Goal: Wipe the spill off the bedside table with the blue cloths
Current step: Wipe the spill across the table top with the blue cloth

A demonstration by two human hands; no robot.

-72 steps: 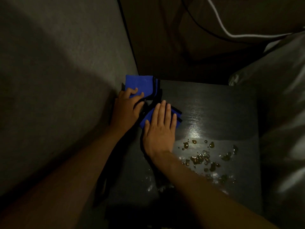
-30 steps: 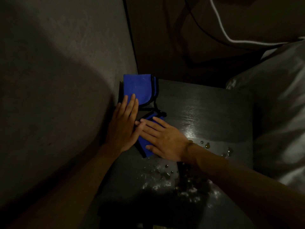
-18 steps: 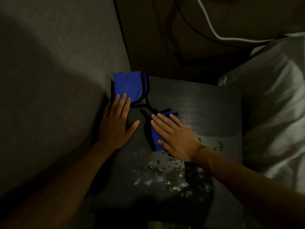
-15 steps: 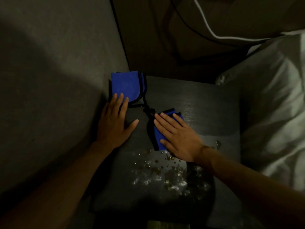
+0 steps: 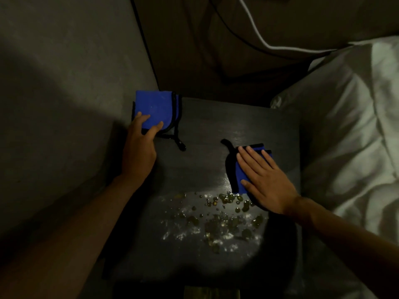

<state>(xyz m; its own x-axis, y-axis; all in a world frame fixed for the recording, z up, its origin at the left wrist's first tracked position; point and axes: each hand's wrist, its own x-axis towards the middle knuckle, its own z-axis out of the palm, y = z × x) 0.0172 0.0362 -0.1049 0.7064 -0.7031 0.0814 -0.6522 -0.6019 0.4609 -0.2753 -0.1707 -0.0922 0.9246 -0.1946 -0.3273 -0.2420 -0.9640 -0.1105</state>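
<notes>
Two blue cloths on a dark table (image 5: 207, 128), one under each hand.

Left cloth (image 5: 154, 108): folded near-square at the far-left corner, against the wall (image 5: 64, 83); black-bound edge facing right, black loop (image 5: 180, 143) trailing toward the near right. Left hand (image 5: 139, 152): fingers and thumb spread on top of that cloth's near edge, pressing, not clamped round it. Right cloth (image 5: 240, 180): well apart, at mid-right; long axis running near to far, tilted slightly left; near end touching the far rim of the spill (image 5: 216, 219). Right hand (image 5: 266, 182): flat on it, fingers straight, together, pointing far-left. White bedding (image 5: 345, 137) just beside the right edge.
</notes>
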